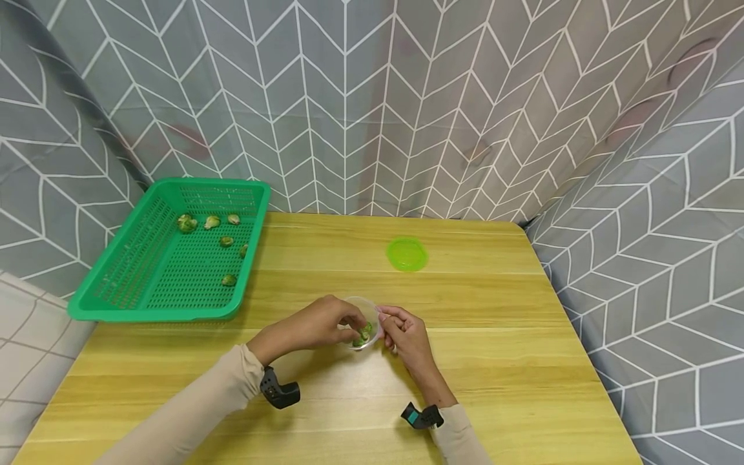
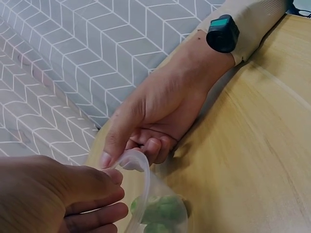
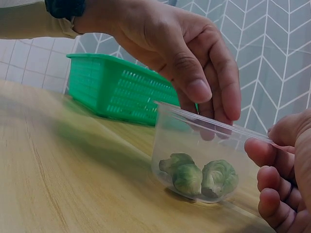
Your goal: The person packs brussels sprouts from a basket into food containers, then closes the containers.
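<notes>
Two or three Brussels sprouts point(image 3: 199, 177) already lie at the bottom of the clear plastic cup point(image 1: 364, 329), which stands on the table point(image 1: 494, 361) near its front edge, between my two hands. I read this as the filling step: sprouts go from the green basket point(image 1: 168, 255) into the cup, one load at a time.

My left hand point(image 1: 316, 323) hangs over the cup's mouth with fingers bent downward above the sprouts; I cannot tell whether it has anything between the fingertips. My right hand point(image 1: 407, 336) pinches the cup's rim between thumb and forefinger and steadies it, tilted a little toward the left hand.

Next, I judge, the left hand has to lift clear of the rim without tipping the light cup, so the right-hand pinch should stay firm.

Six or so sprouts remain scattered in the basket at the table's far left corner. A round green lid point(image 1: 407, 254) lies flat farther back on the table, well apart from the cup, which has no cover on it.
</notes>
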